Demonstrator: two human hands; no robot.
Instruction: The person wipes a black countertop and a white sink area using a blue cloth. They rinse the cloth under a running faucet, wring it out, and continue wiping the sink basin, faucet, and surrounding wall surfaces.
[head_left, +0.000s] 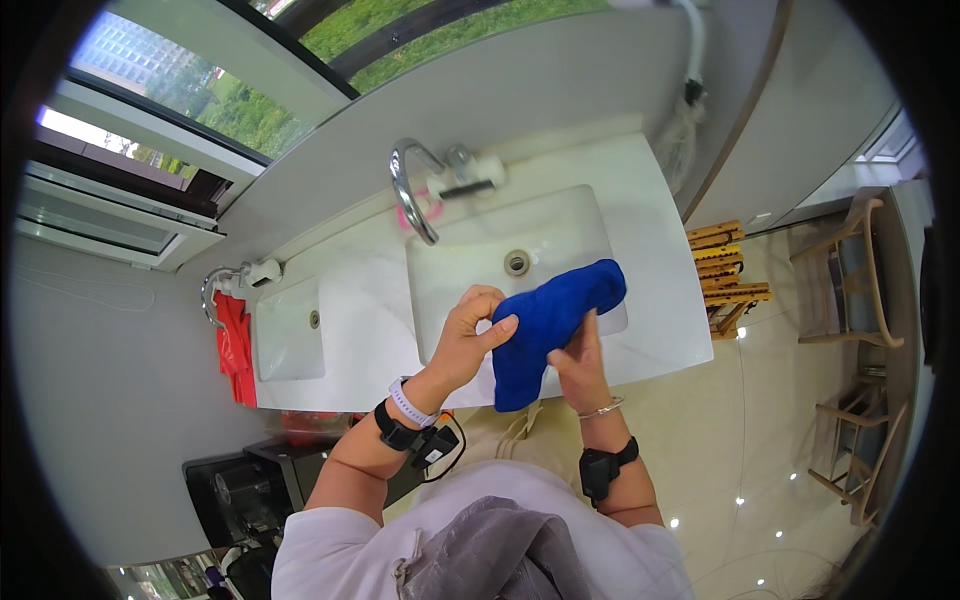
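A blue cloth (551, 322) is bunched and partly folded over the front of the white sink basin (480, 240). My left hand (476, 334) pinches its left side, thumb on top and fingers curled behind. One end of the cloth hangs down past the counter's front edge; the other reaches out to the right over the basin. At the cloth's lower right edge is my right hand (581, 360), slightly blurred, thumb and fingers apart and touching the fabric. Some of its fingertips are hidden, so its grip is unclear. Above the basin curves a chrome faucet (409, 187).
A pink ring-shaped item (418, 210) lies behind the faucet. On the left are a smaller basin (291, 330), a second faucet (217, 289) and red rubber gloves (235, 349). Folded wooden stools or racks (720, 270) stand right of the white counter (667, 300). Wooden chairs (847, 277) are farther right.
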